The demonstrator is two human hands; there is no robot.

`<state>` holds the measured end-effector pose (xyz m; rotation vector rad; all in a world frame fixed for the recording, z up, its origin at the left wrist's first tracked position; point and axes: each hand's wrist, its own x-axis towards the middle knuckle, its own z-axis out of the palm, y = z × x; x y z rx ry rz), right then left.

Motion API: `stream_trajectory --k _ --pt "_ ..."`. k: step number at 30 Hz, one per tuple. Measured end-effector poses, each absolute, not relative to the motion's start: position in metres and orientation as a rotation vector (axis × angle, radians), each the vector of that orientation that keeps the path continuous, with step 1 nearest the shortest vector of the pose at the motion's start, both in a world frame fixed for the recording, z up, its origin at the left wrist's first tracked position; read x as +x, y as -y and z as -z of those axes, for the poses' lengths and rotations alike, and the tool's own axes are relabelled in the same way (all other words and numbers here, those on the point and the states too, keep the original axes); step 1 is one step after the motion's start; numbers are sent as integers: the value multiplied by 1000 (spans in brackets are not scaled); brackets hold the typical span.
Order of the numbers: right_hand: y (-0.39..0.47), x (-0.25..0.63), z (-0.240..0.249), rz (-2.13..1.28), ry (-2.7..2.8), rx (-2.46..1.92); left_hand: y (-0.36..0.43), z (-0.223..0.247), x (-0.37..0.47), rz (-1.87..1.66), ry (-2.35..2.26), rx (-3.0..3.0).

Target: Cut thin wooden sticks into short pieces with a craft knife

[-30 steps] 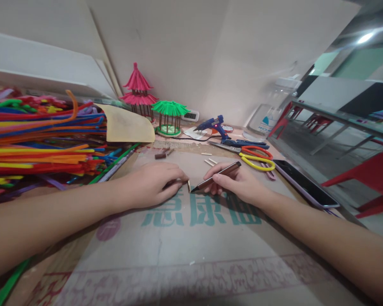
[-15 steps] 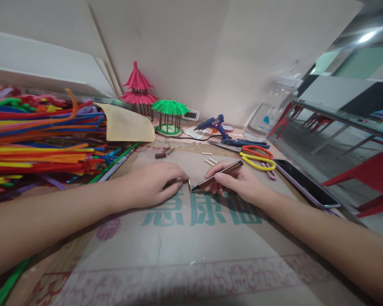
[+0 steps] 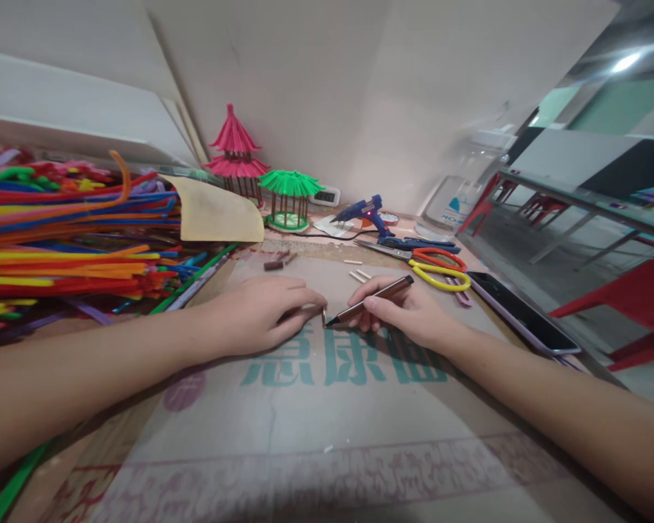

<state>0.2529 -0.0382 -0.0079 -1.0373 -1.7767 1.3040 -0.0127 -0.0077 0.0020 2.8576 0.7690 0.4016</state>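
Observation:
My right hand (image 3: pixel 395 309) grips a brown marker pen (image 3: pixel 371 301), its dark tip pointing down and left. The tip touches or nearly touches a short thin wooden stick (image 3: pixel 324 317). My left hand (image 3: pixel 280 312) rests on the printed sheet (image 3: pixel 316 414), its fingertips closed on the stick's far end. Just beyond my right hand lie a few more short pale sticks (image 3: pixel 360 276). A brown pen cap (image 3: pixel 273 266) lies behind my left hand.
Colourful pipe cleaners (image 3: pixel 76 269) pile up on the left. At the back stand a pink pagoda model (image 3: pixel 234 149), a green-roofed one (image 3: pixel 288 200) and a blue glue gun (image 3: pixel 362 211). Scissors (image 3: pixel 439 269), a phone (image 3: pixel 523 312) and a clear plastic jug (image 3: pixel 458 192) are on the right.
The fingertips of my left hand have shifted slightly right along the stick. The marker tip has moved very slightly left; otherwise the scene looks the same.

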Motion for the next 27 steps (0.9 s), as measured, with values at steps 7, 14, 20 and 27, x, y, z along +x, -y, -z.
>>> stream_trajectory --k 7,14,20,27 --pt "39 253 8 -1305 1782 -1047 6 -1 -13 -387 -747 2882" --pt "38 254 9 -1331 1786 -1038 7 -4 -13 -383 -744 2882" --pt "38 253 7 -1326 1788 -1034 7 -4 -13 -384 -743 2888" --pt "38 253 7 -1329 1785 -1031 7 -3 -13 -386 -732 2883"
